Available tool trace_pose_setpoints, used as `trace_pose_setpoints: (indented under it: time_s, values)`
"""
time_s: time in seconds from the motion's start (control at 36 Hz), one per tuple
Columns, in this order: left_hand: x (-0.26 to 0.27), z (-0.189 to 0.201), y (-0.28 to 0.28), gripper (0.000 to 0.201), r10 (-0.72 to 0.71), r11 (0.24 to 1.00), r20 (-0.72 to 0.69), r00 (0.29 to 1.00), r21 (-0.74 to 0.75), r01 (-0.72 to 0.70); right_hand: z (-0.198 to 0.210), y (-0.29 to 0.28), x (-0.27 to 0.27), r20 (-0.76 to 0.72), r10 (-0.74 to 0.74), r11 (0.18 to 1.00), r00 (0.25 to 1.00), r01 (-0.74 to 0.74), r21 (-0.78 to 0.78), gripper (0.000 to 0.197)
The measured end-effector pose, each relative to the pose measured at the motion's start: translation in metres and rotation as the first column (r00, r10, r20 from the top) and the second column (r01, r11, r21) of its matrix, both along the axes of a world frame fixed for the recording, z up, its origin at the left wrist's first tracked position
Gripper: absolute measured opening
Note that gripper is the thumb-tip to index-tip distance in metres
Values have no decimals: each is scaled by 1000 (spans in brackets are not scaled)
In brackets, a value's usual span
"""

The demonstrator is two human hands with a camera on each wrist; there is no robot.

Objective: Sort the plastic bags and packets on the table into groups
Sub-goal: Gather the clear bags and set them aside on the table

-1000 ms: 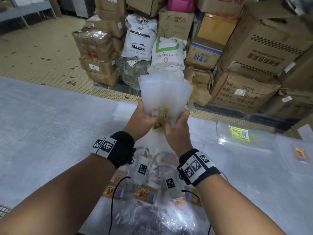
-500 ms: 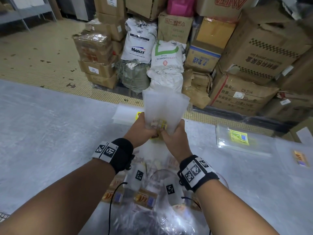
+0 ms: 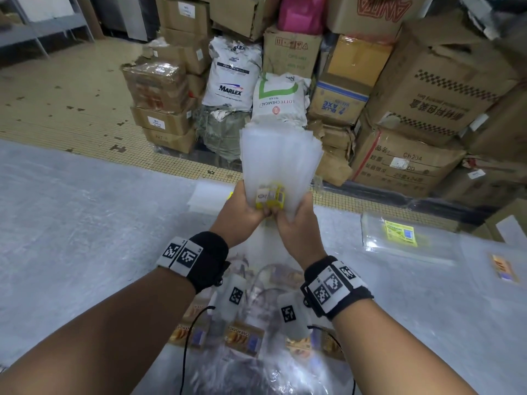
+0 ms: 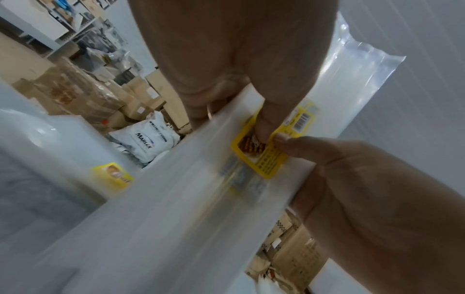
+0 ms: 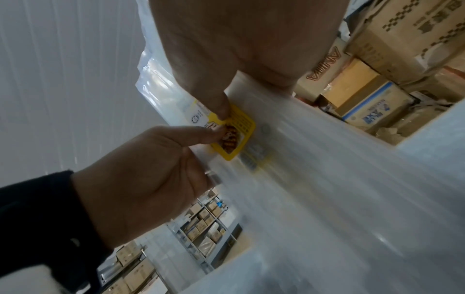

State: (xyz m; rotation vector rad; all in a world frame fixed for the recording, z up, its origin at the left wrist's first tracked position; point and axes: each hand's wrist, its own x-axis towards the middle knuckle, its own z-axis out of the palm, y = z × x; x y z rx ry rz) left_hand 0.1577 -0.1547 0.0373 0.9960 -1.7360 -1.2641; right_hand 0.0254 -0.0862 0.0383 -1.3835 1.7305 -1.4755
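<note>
Ideally, with both hands, left hand (image 3: 247,210) and right hand (image 3: 296,220), pinching the fanned stack of clear bags (image 3: 281,163) upright at mid-frame above the worktop (image 3: 85,223), tap its edges flush before laying it down.

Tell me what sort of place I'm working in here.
Probably a packaging warehouse or stockroom: stacked brown cardboard cartons, white printed resin sacks, and grey metal shelving loaded with boxes surround the grey packing table.

Beyond the worktop's far edge we see stacked cardboard boxes (image 3: 422,89), white sacks (image 3: 233,72) and yellow tiled floor (image 3: 65,89).
</note>
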Motion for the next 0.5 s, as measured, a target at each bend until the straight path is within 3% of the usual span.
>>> trace_pose_setpoints:
  time_s: [0.14,0.33,0.5]
  values:
    - [-2,5,2,55,27,997,1,1000,-70,-26,4,-1,-5,-2,-8,999,1000,8,-34,37]
    - [0,-18,13,70,-32,999,29,999,33,31,-17,10,-6,61,21,993,998,-28,112,40]
    - [0,-34,14,66,-56,992,84,995,116,46,-29,12,-5,110,11,979,994,-33,199,49]
